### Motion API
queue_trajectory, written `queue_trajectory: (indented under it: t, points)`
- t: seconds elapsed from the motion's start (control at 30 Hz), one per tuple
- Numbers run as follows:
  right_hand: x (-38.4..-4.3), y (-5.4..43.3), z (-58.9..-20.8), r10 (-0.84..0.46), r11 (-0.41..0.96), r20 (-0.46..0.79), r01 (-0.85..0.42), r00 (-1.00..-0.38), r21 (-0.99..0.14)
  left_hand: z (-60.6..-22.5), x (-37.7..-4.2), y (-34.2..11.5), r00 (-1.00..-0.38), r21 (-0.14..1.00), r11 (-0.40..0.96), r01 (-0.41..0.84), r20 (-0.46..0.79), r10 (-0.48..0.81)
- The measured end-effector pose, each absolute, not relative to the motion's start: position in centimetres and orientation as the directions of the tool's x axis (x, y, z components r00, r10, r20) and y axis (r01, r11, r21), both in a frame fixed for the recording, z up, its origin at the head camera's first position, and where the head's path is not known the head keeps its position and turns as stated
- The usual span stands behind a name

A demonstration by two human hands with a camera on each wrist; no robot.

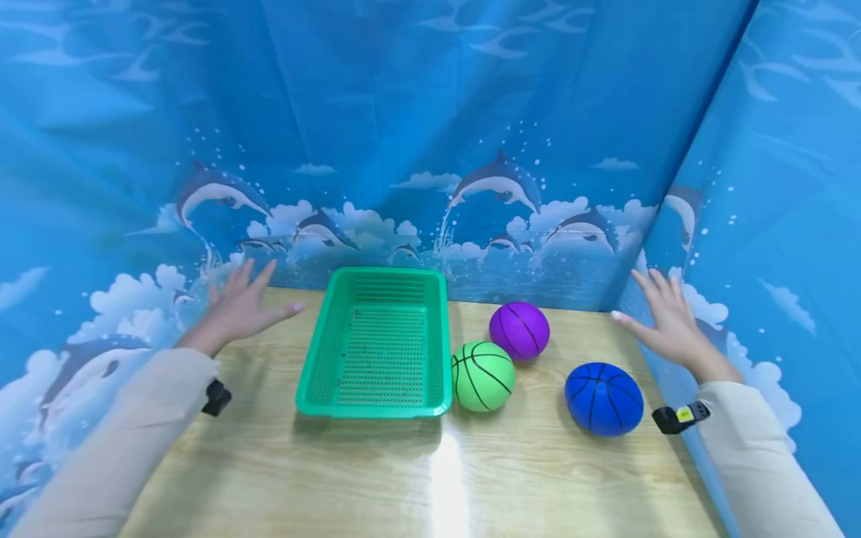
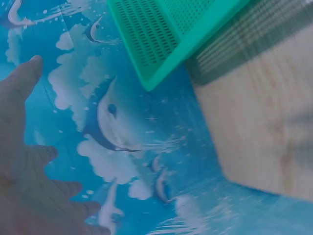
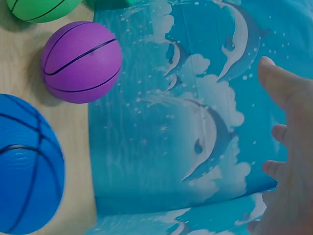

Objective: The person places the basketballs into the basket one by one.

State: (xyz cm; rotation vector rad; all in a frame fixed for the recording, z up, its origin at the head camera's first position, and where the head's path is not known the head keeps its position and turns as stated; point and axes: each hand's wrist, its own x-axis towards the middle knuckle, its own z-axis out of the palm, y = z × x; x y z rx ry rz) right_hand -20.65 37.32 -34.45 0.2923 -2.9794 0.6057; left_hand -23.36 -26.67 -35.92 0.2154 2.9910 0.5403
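My left hand (image 1: pixel 235 306) is held up left of a green plastic basket (image 1: pixel 374 412), fingers spread and holding nothing. On the other side, my right hand (image 1: pixel 669 325) hovers with spread fingers above and to the right of a blue basketball (image 1: pixel 604 400), also holding nothing. A light green ball (image 1: pixel 483 376) sits right beside the basket's right wall. Behind it, toward the back edge, lies a purple ball (image 1: pixel 519 331). Nothing lies inside the basket. In the right wrist view the purple ball (image 3: pixel 82 62) and blue ball (image 3: pixel 29 164) are well apart from the hand.
A light wooden table (image 1: pixel 511 478) carries the basket and balls. Blue curtains printed with dolphins (image 1: pixel 498 183) rise behind the table's back edge and along both sides. Black wrist cameras (image 1: pixel 216 397) are strapped at both sleeves.
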Motion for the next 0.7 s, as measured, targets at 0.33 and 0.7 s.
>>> queue_trajectory:
  t: [0.33, 0.7]
  points:
    - [-19.2, 39.6, -38.4, -0.135, 0.866, 0.021, -0.128, -0.991, -0.483, -39.1, -23.3, -28.2, -0.965, 0.615, 0.788, 0.026, -0.191, 0.181]
    - [-17.3, 41.3, -43.0, -0.114, 0.812, 0.016, -0.102, -0.993, -0.574, -43.2, -22.6, -28.6, -0.939, 0.770, 0.638, 0.007, -0.214, 0.268]
